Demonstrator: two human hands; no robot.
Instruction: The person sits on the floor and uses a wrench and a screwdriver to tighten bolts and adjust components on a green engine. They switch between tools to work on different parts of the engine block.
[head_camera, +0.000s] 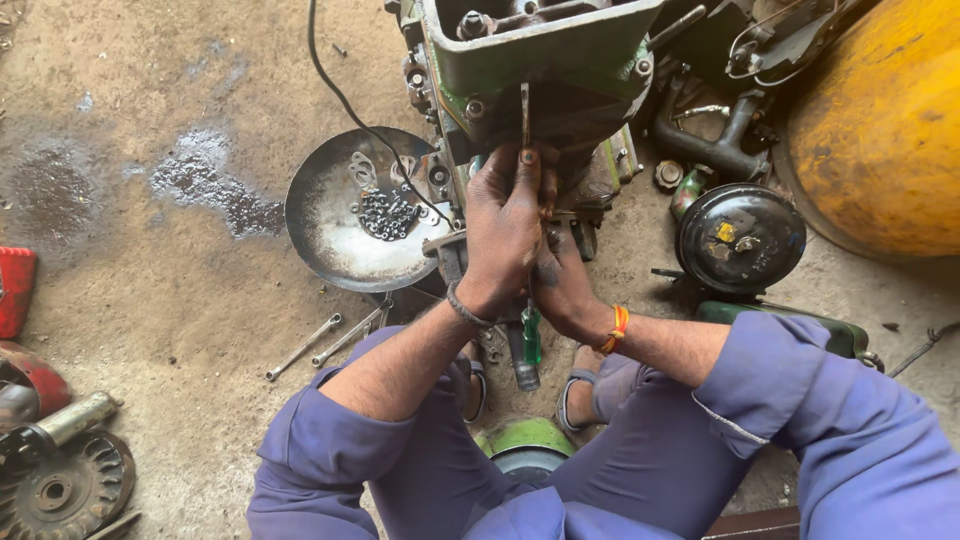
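The green engine block (530, 60) stands at 12 o'clock on the dirt floor (150, 300). Judged from its cast metal build, it is heavy, rigid and oily; hold it only by the flanged rim or the bolted edges.

At 2 o'clock lies a yellow drum (880, 130); at 3 o'clock, a round black cover (740, 238).

At 10 o'clock, just beside the block, a metal pan (335, 235) holds a heap of small nuts and washers (387, 213). These are light, loose and likely slippery.

Two spanners (325, 340) lie at 8 o'clock, near the person's knee.

The left hand (503, 230) is closed around a thin steel tool (525, 115), pressed against the block's lower face. The right hand (565, 285) sits directly beneath, touching the left; whether its fingers are clamped cannot be told. A green-handled screwdriver (531, 335) shows between the wrists.
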